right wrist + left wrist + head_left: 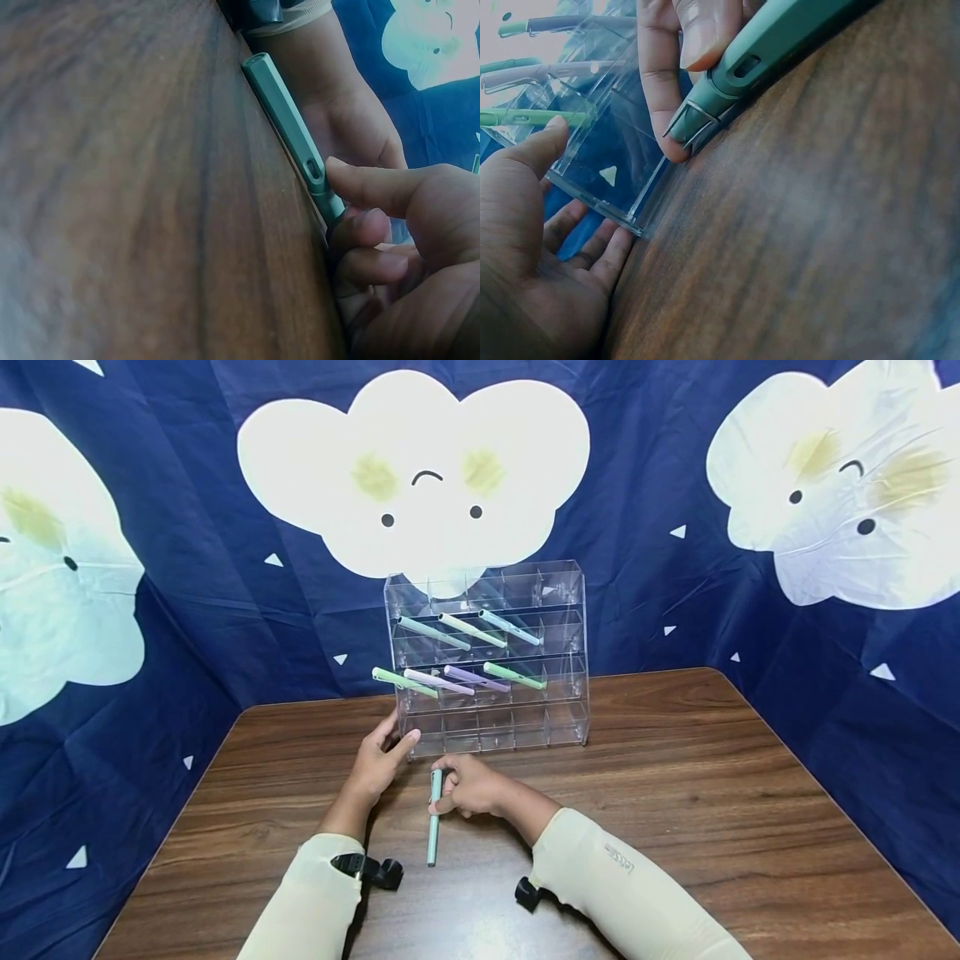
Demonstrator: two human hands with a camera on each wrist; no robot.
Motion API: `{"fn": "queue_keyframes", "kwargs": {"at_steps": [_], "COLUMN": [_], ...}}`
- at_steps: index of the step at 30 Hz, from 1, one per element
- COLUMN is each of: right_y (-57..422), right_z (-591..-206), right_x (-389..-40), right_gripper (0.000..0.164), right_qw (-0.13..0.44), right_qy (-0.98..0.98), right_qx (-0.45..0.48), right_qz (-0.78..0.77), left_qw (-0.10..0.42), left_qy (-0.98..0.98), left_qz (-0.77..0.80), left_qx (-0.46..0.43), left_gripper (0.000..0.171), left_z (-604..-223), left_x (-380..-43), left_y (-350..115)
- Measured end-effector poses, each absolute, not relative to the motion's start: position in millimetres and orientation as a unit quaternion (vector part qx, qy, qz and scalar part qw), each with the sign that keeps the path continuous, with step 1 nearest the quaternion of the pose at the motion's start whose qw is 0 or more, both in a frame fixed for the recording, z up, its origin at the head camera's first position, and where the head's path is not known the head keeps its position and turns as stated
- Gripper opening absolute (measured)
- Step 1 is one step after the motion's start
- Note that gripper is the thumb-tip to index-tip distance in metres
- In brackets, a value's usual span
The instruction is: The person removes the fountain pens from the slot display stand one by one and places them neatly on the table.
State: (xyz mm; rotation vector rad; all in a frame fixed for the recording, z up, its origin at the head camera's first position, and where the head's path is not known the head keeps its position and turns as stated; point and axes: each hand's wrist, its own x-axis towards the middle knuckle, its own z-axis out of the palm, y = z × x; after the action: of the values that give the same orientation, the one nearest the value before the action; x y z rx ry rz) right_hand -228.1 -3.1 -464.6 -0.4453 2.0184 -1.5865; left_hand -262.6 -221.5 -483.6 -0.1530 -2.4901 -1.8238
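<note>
My right hand (472, 787) pinches a teal clip pen (433, 831) between thumb and fingers near its clip end. The pen slants low over the wood, its plain end toward me. In the left wrist view, the barrel (780, 41) shows a small oval window and a wire clip. My left hand (381, 766) rests against the left side of a clear tiered rack (491, 739); its thumb lies at the front edge, the other fingers along the outer side and bottom corner. Pastel pens lie slanted in the rack's two middle tiers, including a purple pen (477, 677).
The rack stands at the back of a brown wooden table (675, 793). A dark blue cloth (637, 610) with white clouds hangs behind and on both sides. Black wrist cameras are strapped over both pale sleeves (300, 893).
</note>
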Motion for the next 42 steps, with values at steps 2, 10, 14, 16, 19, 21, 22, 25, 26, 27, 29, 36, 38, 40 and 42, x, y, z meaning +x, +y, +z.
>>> {"fn": "queue_keyframes", "kwargs": {"at_steps": [2, 10, 14, 16, 19, 21, 22, 25, 26, 27, 29, 36, 38, 40, 42], "right_y": [-2.6, -0.9, 0.6, 2.0, 3.8, 4.9, 5.5, 8.8, 10.6, 12.6, 17.1, 33.8, 39.0, 43.9, 48.6], "right_z": [-466.0, -469.4, -468.4, -467.5, -466.0, -465.2, -464.7, -461.6, -460.1, -458.7, -455.1, -446.0, -445.1, -444.5, -443.5], "right_x": [-228.8, -231.1, -233.3, -234.3, -234.4, -233.9, -233.6, -232.5, -232.0, -231.8, -231.3, -228.9, -228.9, -229.4, -229.5], "right_gripper": [0.074, 0.077, 0.079, 0.079, 0.079, 0.079, 0.08, 0.08, 0.08, 0.081, 0.081, 0.084, 0.081, 0.078, 0.075], "right_qw": [0.265, 0.27, 0.275, 0.277, 0.285, 0.29, 0.292, 0.293, 0.291, 0.289, 0.284, 0.265, 0.256, 0.249, 0.24], "right_qy": [0.746, 0.74, 0.74, 0.739, 0.733, 0.73, 0.729, 0.731, 0.732, 0.733, 0.736, 0.745, 0.751, 0.755, 0.76], "right_qx": [-0.167, -0.177, -0.177, -0.174, -0.168, -0.168, -0.17, -0.176, -0.177, -0.178, -0.183, -0.211, -0.216, -0.223, -0.226], "right_qz": [-0.588, -0.59, -0.588, -0.589, -0.594, -0.596, -0.596, -0.591, -0.59, -0.589, -0.587, -0.575, -0.569, -0.564, -0.561], "left_qw": [0.027, 0.025, 0.028, 0.028, 0.026, 0.027, 0.027, 0.024, 0.022, 0.02, 0.018, 0.022, 0.022, 0.023, 0.026], "left_qy": [-0.807, -0.79, -0.79, -0.789, -0.794, -0.8, -0.804, -0.809, -0.808, -0.807, -0.803, -0.803, -0.805, -0.807, -0.807], "left_qz": [-0.588, -0.61, -0.61, -0.611, -0.605, -0.597, -0.592, -0.586, -0.587, -0.588, -0.594, -0.593, -0.591, -0.588, -0.588], "left_qx": [-0.051, -0.058, -0.056, -0.056, -0.055, -0.053, -0.052, -0.046, -0.048, -0.049, -0.052, -0.053, -0.052, -0.053, -0.053], "left_gripper": [0.071, 0.07, 0.07, 0.071, 0.071, 0.071, 0.071, 0.071, 0.071, 0.072, 0.072, 0.073, 0.073, 0.072, 0.072], "left_z": [-484.4, -484.9, -484.5, -484.2, -484.5, -485.4, -485.8, -486.8, -486.8, -486.6, -486.2, -486.2, -486.3, -486.1, -485.8], "left_x": [-263.8, -265.0, -264.7, -264.7, -264.4, -264.2, -264.1, -264.4, -264.7, -265.0, -265.8, -263.9, -263.3, -262.6, -262.2], "left_y": [-221.5, -221.9, -221.8, -221.9, -222.3, -223.0, -223.4, -223.4, -223.1, -222.7, -221.4, -221.4, -221.7, -222.0, -221.7]}}
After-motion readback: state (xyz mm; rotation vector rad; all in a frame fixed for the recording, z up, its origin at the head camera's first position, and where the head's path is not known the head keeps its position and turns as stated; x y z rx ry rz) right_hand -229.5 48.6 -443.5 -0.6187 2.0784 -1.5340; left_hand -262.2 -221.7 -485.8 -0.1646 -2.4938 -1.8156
